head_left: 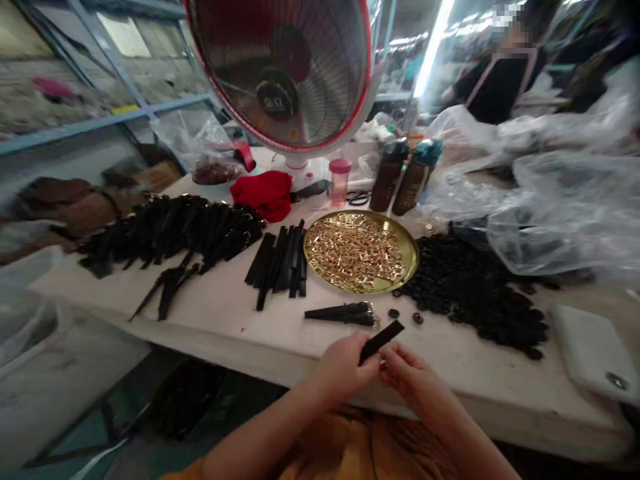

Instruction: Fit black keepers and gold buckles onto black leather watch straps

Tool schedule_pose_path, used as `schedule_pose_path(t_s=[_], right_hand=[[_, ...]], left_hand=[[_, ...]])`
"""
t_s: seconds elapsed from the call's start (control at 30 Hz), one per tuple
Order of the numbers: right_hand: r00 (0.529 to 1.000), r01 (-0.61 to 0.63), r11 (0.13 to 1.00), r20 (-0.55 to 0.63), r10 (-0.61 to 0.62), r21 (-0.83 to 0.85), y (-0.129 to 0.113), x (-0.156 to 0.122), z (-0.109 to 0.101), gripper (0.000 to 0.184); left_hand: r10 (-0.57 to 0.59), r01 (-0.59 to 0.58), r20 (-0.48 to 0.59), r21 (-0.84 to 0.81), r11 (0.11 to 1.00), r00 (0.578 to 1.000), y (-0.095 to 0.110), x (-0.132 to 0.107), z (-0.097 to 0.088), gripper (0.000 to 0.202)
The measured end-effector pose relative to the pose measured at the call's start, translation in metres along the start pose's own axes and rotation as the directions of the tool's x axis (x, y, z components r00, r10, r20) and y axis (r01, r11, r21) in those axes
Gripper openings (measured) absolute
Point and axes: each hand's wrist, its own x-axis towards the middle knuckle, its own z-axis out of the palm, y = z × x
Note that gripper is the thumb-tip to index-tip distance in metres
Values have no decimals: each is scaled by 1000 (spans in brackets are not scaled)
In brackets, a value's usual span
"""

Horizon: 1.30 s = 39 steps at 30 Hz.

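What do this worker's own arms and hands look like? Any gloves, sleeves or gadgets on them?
The left hand and right hand are ungloved, with no cables or markings visible. The left forearm and right forearm are bare, showing no watch. Mustard-brown clothing shows between them. Any rings are too small to tell.

And here come both arms, bare forearms slanting in from the bottom of the frame, the left forearm [273, 421] from the lower left, the right forearm [457, 423] from the lower right! They converge just right of centre. The left hand [347, 367] is closed, its back to the camera, thumb pointing right. Right beside it, the right hand [405, 373], fingers [400, 358] bent, tips close by the left thumb!
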Motion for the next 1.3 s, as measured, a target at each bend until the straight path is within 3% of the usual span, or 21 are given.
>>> schedule_pose_path(t_s=[0.13,0.33,0.5,0.63,0.73,0.83,0.9,1.0,1.1,1.17,1.2,1.3], right_hand=[[995,-68,990,-63,76,120,2,2,-11,18],[972,139,989,-199,-128,41,-6,8,-17,16],[975,165,985,-146,-170,-47,-2,6,-12,20],[978,147,960,-111,-177,-237,8,2,-8,23],[958,194,877,-108,-266,-441,12,-2,-5,25],[943,212,802,-97,-317,-558,11,-4,-5,23],[956,178,834,-111,-273,-522,10,-4,-6,23],[981,108,948,-123,-150,-301,9,-1,-6,22],[988,89,969,-105,-116,-232,9,0,-4,23],[976,133,903,-103,-190,-408,8,-1,-4,22],[960,176,828,-93,-264,-532,7,-3,-4,22],[863,309,500,18,-504,-809,3,-6,-4,20]], left_hand=[[-33,35,-39,43,998,999,4,-1,-7,28],[-85,70,103,140,988,991,2,-12,-13,33],[-74,63,120,90,994,990,0,-10,-7,31],[-42,46,142,-21,999,989,6,-5,-6,21],[-109,135,155,-169,976,982,8,-5,-6,18],[-88,133,166,-281,950,982,4,-5,-4,21],[-58,115,186,-315,942,981,0,-4,-3,22],[-66,129,190,-343,930,980,-4,-2,1,22],[-123,177,169,-359,916,978,-5,-2,5,22],[-146,190,149,-342,920,978,-3,-3,6,20],[-149,187,139,-320,929,979,-2,-3,7,19],[-148,171,110,-240,956,983,3,-3,5,18]])
